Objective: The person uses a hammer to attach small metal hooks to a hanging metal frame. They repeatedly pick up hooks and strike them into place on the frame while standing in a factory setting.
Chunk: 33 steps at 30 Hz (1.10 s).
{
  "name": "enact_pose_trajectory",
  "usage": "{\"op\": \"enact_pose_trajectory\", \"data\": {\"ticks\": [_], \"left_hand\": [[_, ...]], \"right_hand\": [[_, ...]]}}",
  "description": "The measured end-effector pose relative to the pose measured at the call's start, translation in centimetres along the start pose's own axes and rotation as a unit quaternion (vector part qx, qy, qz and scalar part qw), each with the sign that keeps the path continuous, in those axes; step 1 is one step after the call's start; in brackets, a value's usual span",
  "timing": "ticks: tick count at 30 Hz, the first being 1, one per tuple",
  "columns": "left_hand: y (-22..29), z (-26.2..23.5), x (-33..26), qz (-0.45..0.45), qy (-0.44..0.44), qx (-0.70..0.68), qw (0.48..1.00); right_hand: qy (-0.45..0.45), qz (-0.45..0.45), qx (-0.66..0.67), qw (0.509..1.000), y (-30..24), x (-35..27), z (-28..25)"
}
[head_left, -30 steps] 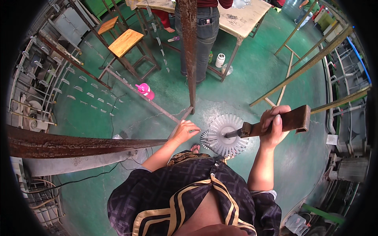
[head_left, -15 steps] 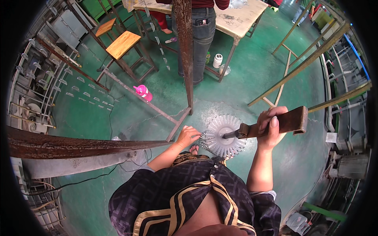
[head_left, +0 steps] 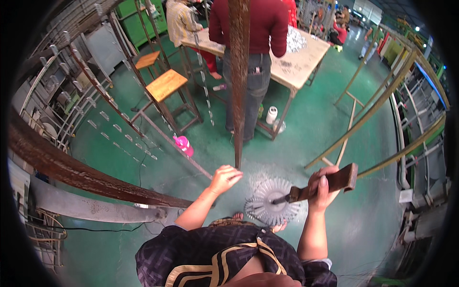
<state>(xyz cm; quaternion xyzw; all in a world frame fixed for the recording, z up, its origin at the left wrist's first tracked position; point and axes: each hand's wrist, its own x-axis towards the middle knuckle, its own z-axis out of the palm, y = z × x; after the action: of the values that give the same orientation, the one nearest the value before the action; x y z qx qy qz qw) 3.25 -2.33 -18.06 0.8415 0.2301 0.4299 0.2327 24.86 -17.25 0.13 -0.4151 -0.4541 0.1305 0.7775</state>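
Note:
My right hand (head_left: pixel 323 187) grips a brown metal bar (head_left: pixel 343 180), rusty-looking and box-shaped. A dark rod runs from the bar's left end to the middle of a round grey disc (head_left: pixel 267 193), with many thin metal pieces fanned around it. My left hand (head_left: pixel 225 179) is raised to the left of the disc, apart from it, with thumb and fingers pinched together. Whatever lies between its fingertips, if anything, is too small to make out. Close beyond that hand stands a rusty upright post (head_left: pixel 239 86).
A thick rusty beam (head_left: pixel 71 160) curves along my left. Beyond it hang lines of small metal pieces (head_left: pixel 103 115). A pink bottle (head_left: pixel 184 145) and wooden stools (head_left: pixel 166 85) stand ahead left. A person in red (head_left: pixel 253 28) stands at a table (head_left: pixel 299 71). Metal frames (head_left: pixel 366 107) rise at right.
My left hand has come off the disc's rim, up and to the left. My right hand still holds the bar. The view has tilted up, showing more of the far room.

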Motion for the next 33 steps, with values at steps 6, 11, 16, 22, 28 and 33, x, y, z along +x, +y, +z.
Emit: {"op": "enact_pose_trajectory", "data": {"ticks": [6,11,16,22,28,33], "left_hand": [[7.2,-12.1,18.4,0.133,0.368,0.012,0.92],[8.9,-22.3,30.5,0.077,0.489,-0.152,0.856],[7.2,-28.2,38.8,-0.003,0.268,-0.27,0.925],[9.1,-29.0,42.0,-0.03,0.054,-0.371,0.927],[7.5,-30.6,42.9,0.003,0.016,-0.434,0.901],[8.6,-30.4,42.7,-0.018,0.089,-0.43,0.898]], "right_hand": [[0.028,-0.005,-0.03,0.999,0.0,0.0,-0.3],[0.022,0.004,-0.038,0.999,-0.6,0.0,0.2],[0.028,-0.01,-0.044,0.999,-0.5,-0.3,-0.1],[0.05,0.019,-0.039,0.998,-1.2,-0.7,-0.7],[0.028,0.089,-0.001,0.996,-0.1,-1.1,-1.9],[0.037,0.022,-0.038,0.998,0.2,-0.4,-1.4]]}}
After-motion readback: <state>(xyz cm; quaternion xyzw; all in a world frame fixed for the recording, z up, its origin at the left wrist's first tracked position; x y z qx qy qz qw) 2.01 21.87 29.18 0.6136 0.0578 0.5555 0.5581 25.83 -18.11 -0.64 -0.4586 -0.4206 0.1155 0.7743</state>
